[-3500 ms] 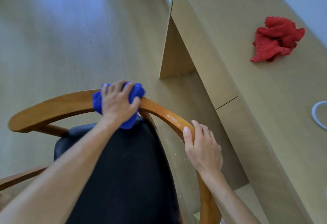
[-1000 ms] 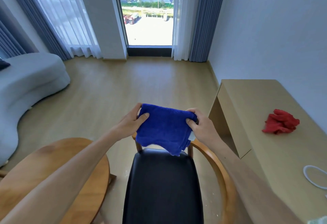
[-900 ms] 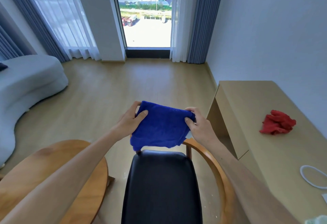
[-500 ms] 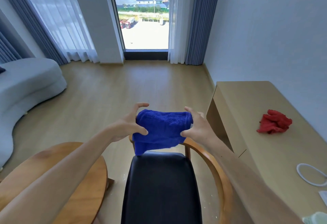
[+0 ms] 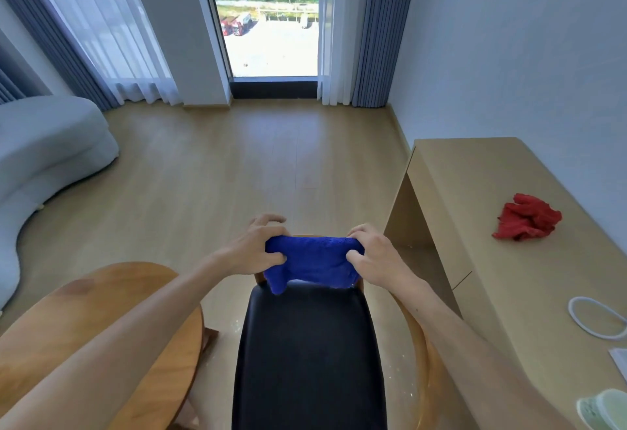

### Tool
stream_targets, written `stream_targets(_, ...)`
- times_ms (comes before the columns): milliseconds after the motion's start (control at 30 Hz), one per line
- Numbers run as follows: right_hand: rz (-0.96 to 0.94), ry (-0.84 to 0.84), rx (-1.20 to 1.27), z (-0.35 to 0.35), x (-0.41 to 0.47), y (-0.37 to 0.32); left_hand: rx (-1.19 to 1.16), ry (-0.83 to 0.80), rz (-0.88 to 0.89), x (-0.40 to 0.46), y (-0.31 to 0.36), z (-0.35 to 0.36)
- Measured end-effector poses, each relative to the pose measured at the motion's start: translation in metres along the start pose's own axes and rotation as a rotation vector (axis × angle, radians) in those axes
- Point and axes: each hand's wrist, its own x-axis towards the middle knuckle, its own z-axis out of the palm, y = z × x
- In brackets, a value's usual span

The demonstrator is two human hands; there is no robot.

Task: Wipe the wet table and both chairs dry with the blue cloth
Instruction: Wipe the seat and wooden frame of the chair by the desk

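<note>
The blue cloth [image 5: 312, 261] is bunched and stretched between my two hands, just above the far end of the chair. My left hand [image 5: 256, 248] grips its left end with curled fingers. My right hand [image 5: 368, 256] grips its right end the same way. Below them is the chair with a black seat [image 5: 307, 355] and a curved wooden armrest [image 5: 419, 345] on its right side. The round wooden table [image 5: 112, 297] lies at the lower left, partly hidden by my left forearm.
A light wooden desk [image 5: 502, 260] runs along the right wall, carrying a crumpled red cloth [image 5: 524, 217], a white ring-shaped cord [image 5: 593, 317] and a pale green cup [image 5: 604, 409]. A grey sofa [image 5: 44, 154] stands at the left. Bare wooden floor stretches toward the window.
My left hand was wiping the chair's armrest with the bunched cloth. Both hands then lifted and spread the cloth, and have since folded and gathered it into a tighter bundle, lower toward the chair.
</note>
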Motion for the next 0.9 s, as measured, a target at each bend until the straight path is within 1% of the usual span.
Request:
stream_targets(33,0.015,-0.004,0.039,0.005,-0.001,0.006,-0.117,-0.030,-0.020,-0.001,-0.003,0.004)
stream_targets(100,0.048,-0.014,0.082,0.021,-0.004,0.020,-0.329,-0.039,-0.110,-0.003,-0.011,0.018)
stream_targets(200,0.151,-0.069,0.140,0.064,-0.014,0.048,-0.517,-0.012,-0.315,-0.002,-0.040,0.061)
stream_targets(267,0.267,-0.135,0.187,0.102,-0.023,0.071,-0.587,0.000,-0.430,-0.001,-0.067,0.102)
stream_targets(367,0.423,-0.227,0.199,0.158,-0.036,0.106,-0.612,-0.022,-0.563,-0.002,-0.104,0.164)
stream_targets(433,0.504,-0.245,0.209,0.190,-0.038,0.126,-0.636,-0.012,-0.655,0.004,-0.125,0.197)
stream_targets(533,0.585,-0.209,0.244,0.233,-0.030,0.155,-0.630,0.026,-0.752,0.038,-0.154,0.232)
stream_targets(667,0.678,-0.092,0.286,0.273,-0.004,0.201,-0.657,0.088,-0.713,0.108,-0.190,0.263)
stream_targets(700,0.684,-0.094,0.254,0.280,0.004,0.214,-0.659,0.107,-0.707,0.121,-0.201,0.271)
stream_targets(767,0.679,-0.146,0.076,0.294,0.020,0.239,-0.571,0.144,-0.735,0.133,-0.223,0.287)
stream_targets(833,0.594,-0.130,-0.125,0.307,0.035,0.255,-0.384,0.181,-0.727,0.128,-0.246,0.305)
stream_targets(900,0.400,-0.074,-0.249,0.324,0.054,0.255,-0.194,0.179,-0.653,0.116,-0.263,0.320)
